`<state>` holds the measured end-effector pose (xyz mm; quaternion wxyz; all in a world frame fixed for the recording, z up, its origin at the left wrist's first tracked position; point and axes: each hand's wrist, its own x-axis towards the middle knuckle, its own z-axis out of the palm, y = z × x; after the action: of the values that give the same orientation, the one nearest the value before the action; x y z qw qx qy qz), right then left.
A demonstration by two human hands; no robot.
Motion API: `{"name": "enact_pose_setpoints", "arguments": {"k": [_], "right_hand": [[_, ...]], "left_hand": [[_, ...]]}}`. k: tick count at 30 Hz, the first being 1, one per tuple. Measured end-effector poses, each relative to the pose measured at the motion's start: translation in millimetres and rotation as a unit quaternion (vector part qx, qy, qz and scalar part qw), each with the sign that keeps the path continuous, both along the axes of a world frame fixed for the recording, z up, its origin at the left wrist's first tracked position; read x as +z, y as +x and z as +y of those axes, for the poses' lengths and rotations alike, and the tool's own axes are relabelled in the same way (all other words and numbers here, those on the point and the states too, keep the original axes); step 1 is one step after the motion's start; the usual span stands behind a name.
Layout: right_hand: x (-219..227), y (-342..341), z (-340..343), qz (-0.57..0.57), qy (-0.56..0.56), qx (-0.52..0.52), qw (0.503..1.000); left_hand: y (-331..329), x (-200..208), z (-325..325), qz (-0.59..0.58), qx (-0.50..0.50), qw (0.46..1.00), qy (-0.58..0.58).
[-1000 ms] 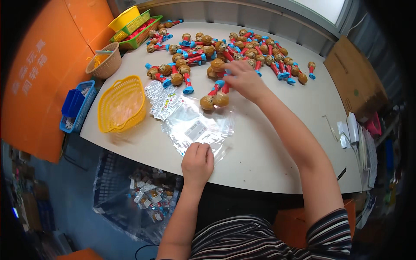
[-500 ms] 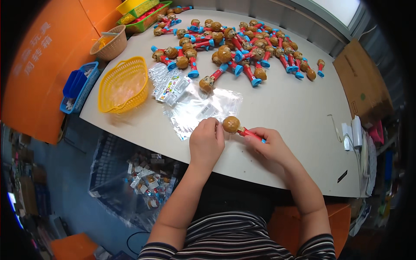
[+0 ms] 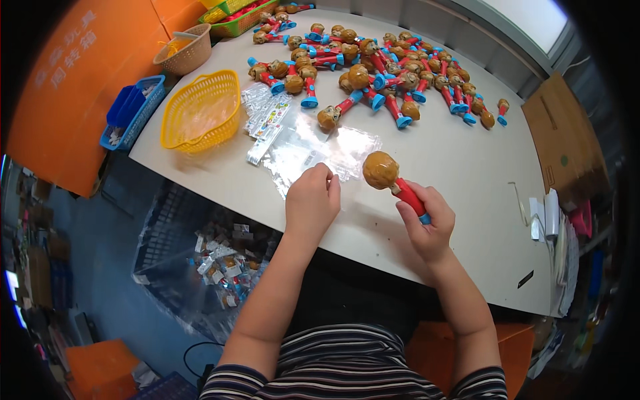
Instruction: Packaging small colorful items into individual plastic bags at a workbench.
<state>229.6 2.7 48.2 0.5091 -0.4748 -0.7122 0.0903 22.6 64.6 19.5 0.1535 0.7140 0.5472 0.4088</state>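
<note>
Presently, right hand (image 3: pixel 432 223) wrapped round the red handle of a brown-headed figure toy (image 3: pixel 381 171), held over the table (image 3: pixel 480 200) near its front edge. Left hand (image 3: pixel 312 200) narrowly curled, fingertips by clear plastic bags (image 3: pixel 297 155); cannot tell whether pinching one.

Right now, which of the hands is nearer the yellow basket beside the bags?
Left. The left hand is right of the yellow basket, by the bags; the right hand, holding a toy, is farther right.

Toys (image 3: pixel 408 81), clr bags (image 3: pixel 313 148) & ylw basket (image 3: pixel 193 143) lie on wht table (image 3: pixel 467 180).
</note>
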Motion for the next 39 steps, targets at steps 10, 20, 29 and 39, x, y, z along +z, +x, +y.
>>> {"name": "enact_pose_setpoints", "arguments": {"k": [10,20,29,39], "right_hand": [[-14,-2,-1,0.018,-0.211,0.066,0.975],[-2,-12,-12,-0.251,-0.092,0.057,0.962],[-15,-14,-8,-0.211,-0.061,0.032,0.975],[-10,-23,-10,0.171,-0.282,-0.022,0.944]], "left_hand": [[-4,-12,6,-0.067,-0.057,0.993,-0.082],[-8,3,12,-0.089,-0.044,0.99,-0.101],[4,9,3,0.027,-0.044,0.999,0.007],[2,18,-6,-0.006,-0.121,0.993,0.011]]}}
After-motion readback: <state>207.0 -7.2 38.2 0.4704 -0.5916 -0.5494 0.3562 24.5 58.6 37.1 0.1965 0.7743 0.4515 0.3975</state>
